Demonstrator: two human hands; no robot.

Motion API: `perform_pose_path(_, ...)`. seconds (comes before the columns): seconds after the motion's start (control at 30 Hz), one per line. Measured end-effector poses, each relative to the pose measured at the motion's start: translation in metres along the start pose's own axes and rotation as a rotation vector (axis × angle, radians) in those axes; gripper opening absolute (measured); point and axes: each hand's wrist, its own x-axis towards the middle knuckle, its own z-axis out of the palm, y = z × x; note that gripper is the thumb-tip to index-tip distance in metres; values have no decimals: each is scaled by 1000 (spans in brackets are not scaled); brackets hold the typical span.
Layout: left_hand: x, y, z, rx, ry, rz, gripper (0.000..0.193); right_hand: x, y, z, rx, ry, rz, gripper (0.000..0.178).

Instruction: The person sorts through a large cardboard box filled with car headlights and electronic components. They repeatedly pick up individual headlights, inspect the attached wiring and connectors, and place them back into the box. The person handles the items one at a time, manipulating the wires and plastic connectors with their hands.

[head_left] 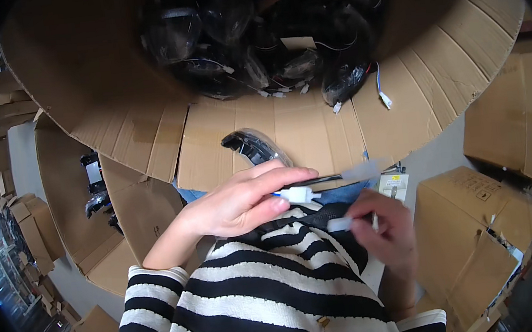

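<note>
My left hand (237, 201) lies across a black curved part with a clear cover (254, 144), which looks like a vehicle lamp. Between its thumb and fingers sits a white plug connector (296, 195) with a bit of blue wire. A translucent plastic end (360, 170) juts out past the fingertips; how it joins the lamp is hidden. Lower and to the right, my right hand (386, 228) is closed in a pinch on a small whitish translucent piece (339, 224), slightly blurred. The two hands are apart, above my lap.
In front of me a large open cardboard box (261, 124) holds many bagged black parts (232, 33); a loose wire with a white plug (386, 100) hangs over its flap. Another open box (66, 206) stands left. Cardboard boxes (466, 216) stand right, beside a small white device (393, 186).
</note>
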Motion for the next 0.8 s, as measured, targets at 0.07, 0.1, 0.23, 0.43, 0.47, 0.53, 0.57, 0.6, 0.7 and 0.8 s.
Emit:
perform_pose_path(0.07,-3,-2,5,-1,78,75,36,-4,0,-7,64,103,44,6)
perform_pose_path(0.1,-4,-4,6,-1,59,97,35,-6,1,-10,87,162,66,7)
perform_pose_path(0.23,-4,-7,12,-120,-16,165,29,-1,6,-10,66,124,-81,8)
perform_pose_path(0.43,4,-11,14,-315,-192,306,30,17,1,-3,17,-113,-159,6)
perform_pose_path(0.47,5,-16,14,-317,-218,318,29,18,1,-2,28,-137,-174,5)
perform_pose_path(0.53,8,-17,18,-329,-198,337,29,19,1,2,49,-186,-204,4)
perform_pose_path(0.57,8,-18,19,-334,-187,347,29,19,0,2,18,-173,-181,5)
perform_pose_path(0.6,8,-19,19,-325,-206,337,30,18,-2,3,-12,-160,-158,5)
perform_pose_path(0.7,8,-20,17,-318,-234,304,31,12,-5,12,-161,-31,-176,5)
perform_pose_path(0.8,9,-21,21,-417,-194,246,33,13,-6,21,-292,37,-241,7)
